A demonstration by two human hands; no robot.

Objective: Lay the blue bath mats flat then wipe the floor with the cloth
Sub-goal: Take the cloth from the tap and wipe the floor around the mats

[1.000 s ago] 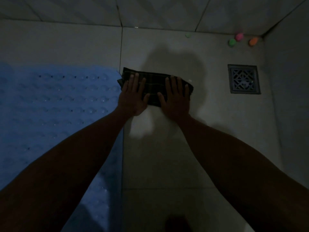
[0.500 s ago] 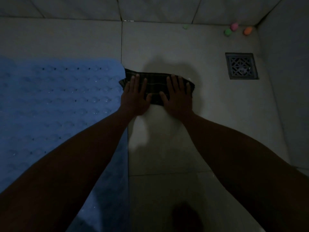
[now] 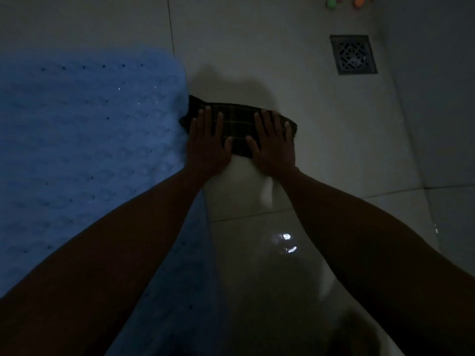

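Head view: left hand and right hand spread flat on dark cloth at centre, abutting blue bath mat at nine o'clock. Floor drain at one o'clock; toys cropped, dim.

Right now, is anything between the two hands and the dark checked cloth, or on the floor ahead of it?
Nothing: left hand and right hand press flat on the dark checked cloth. Pale tiled floor ahead looks bare; blue bath mat touches its left end.

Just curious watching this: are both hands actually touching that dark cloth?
Touching. The head view shows the left hand and right hand pressed flat, fingers spread, on the cloth.
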